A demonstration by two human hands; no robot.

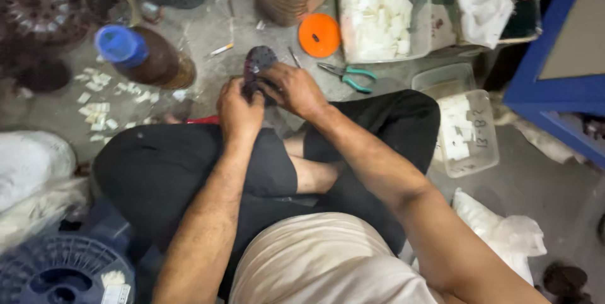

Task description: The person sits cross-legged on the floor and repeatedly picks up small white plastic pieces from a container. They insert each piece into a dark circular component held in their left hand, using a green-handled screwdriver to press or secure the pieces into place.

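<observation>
One dark round disc (258, 64) is held upright over the floor, just in front of the crossed legs. It is gripped from both sides: the left hand (239, 111) is closed on its lower left edge, the right hand (295, 89) is curled over its right side. The disc's top stands clear above the fingers (274, 76); its lower half is hidden behind them.

Two hands are counted, both bare, both clamped on the disc.

One pair of pliers with teal handles (348, 75) is seen lying on the floor just right of the right hand. One orange lid (319, 35) lies flat behind the disc. One brown bottle with a blue cap (142, 57) lies tilted to the left. Small pale scraps (104, 99) are scattered on the floor below the bottle; their count cannot be told.

Two clear plastic tubs are noted: a large one (384, 11) behind the lid, filled with white pieces, and a smaller one (466, 130) beside the right knee, holding a few white pieces. One blue spool (60, 272) is seen at the lower left corner.
</observation>
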